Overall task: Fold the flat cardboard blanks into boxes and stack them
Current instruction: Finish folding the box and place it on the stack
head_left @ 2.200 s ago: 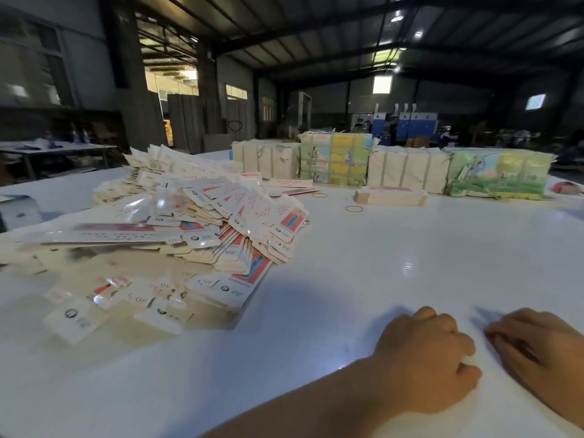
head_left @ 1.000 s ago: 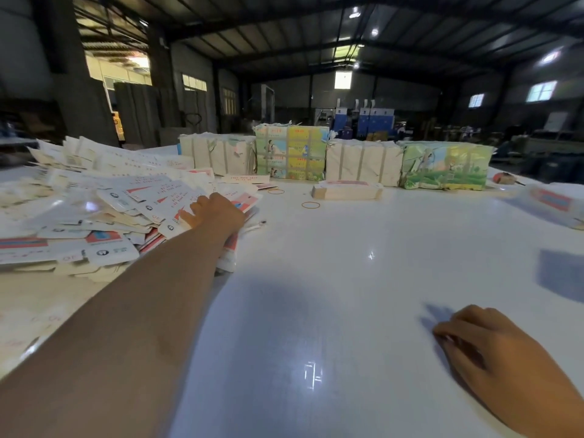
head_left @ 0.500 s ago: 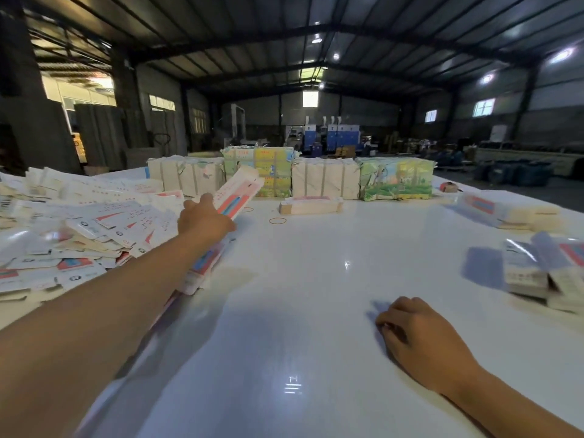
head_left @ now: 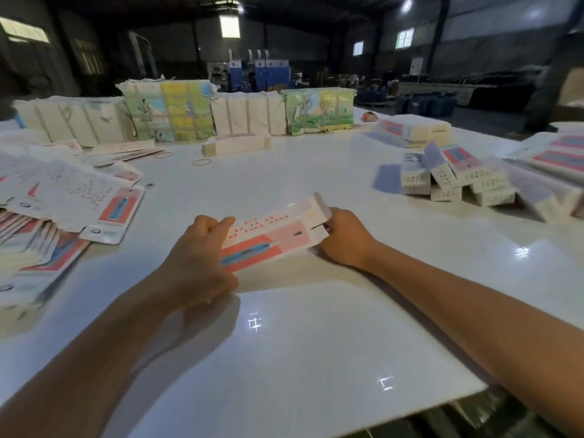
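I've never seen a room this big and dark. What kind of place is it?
Probably a factory or packing workshop. A heap of flat cardboard blanks covers one side of the big white table, folded boxes pile up on the other, and blue machines stand under the high dark roof.

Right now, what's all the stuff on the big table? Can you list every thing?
Table: one, white, under everything.
Blank being held: one, white with pink and blue print, centre, between both hands.
Flat blanks: big heap, too many to count, white and pink, left.
Folded boxes: a pile, count unclear, white and pink, right.
Bundled packs: a row, cream and colourful, far edge.
Rubber band: one clearly seen, tan, far centre.
Left hand: grips the blank's left end.
Right hand: holds its right end.
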The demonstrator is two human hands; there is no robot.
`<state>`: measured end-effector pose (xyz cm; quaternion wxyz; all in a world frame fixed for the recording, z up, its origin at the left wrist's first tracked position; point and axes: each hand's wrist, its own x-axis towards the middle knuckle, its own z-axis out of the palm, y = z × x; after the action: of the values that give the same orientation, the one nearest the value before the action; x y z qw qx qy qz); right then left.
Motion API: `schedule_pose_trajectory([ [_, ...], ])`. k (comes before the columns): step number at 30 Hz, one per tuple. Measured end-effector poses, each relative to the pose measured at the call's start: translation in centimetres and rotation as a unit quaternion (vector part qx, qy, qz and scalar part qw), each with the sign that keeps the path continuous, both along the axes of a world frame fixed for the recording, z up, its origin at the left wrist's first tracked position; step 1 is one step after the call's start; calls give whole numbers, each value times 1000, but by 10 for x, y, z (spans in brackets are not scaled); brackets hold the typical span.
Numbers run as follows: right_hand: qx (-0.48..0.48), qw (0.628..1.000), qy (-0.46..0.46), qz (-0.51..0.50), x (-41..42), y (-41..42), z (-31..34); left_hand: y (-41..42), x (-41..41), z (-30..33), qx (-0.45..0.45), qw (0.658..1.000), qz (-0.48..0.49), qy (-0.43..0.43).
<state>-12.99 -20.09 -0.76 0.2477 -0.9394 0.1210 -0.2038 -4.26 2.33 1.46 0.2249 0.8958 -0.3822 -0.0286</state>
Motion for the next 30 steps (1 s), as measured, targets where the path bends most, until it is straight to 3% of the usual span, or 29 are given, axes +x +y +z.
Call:
schedule_pose_trajectory([
  [2, 158, 985, -61, -28, -2, -2, 6, 3, 5, 0, 9, 1000, 2, -22],
  [5, 421, 897, -134, 21, -7, -4, 17, 3, 11, 1, 1, 999, 0, -37],
  [7, 508, 850, -111, 80, -9, -3, 21, 1, 12, 0, -10, 999, -10, -47],
  [11, 487, 865, -65, 105, -7, 9, 19, -5, 8, -4, -20, 997, -30, -75],
  [21, 526, 839, -9, 135, -12, 13, 19, -12, -4, -7, 3, 976, -41, -215],
  [28, 529, 841, -18, 114, -16, 14, 23, -12, -6, 6, -12, 985, -12, -171],
  [30, 508, 853, -92, 75, -15, 15, 24, -8, -3, 9, -17, 990, 6, -142],
])
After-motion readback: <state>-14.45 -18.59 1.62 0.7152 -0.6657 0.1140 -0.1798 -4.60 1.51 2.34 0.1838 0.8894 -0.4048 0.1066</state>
